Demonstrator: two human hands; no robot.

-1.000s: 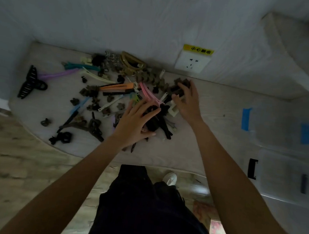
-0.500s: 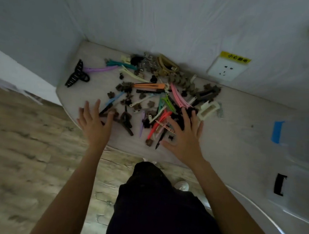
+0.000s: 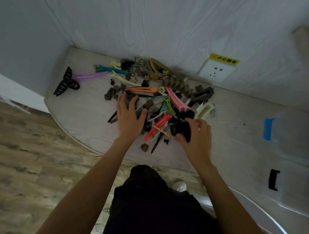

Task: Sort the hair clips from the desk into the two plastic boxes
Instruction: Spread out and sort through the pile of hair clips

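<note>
Item: hair clips, unsorted lot, lying in one loose heap (image 3: 151,98) on the table (image 3: 79,117), left of the wall socket (image 3: 216,70); sorting is judged barely started.
- Far left of the heap: black claw clip (image 3: 64,82) and purple clip (image 3: 92,76) lying apart.
- Left hand (image 3: 129,117): resting flat on the heap's near-left part, fingers spread and straight, gripping nothing.
- Heap centre: orange clip (image 3: 142,90), pink clip (image 3: 176,100), red clip (image 3: 157,125).
- Right hand (image 3: 196,137): fingers curling round a black claw clip (image 3: 181,127) at the heap's near-right edge.
- Right of the heap: two plastic boxes (image 3: 296,157), clear, appearing to be holding no clips.
</note>
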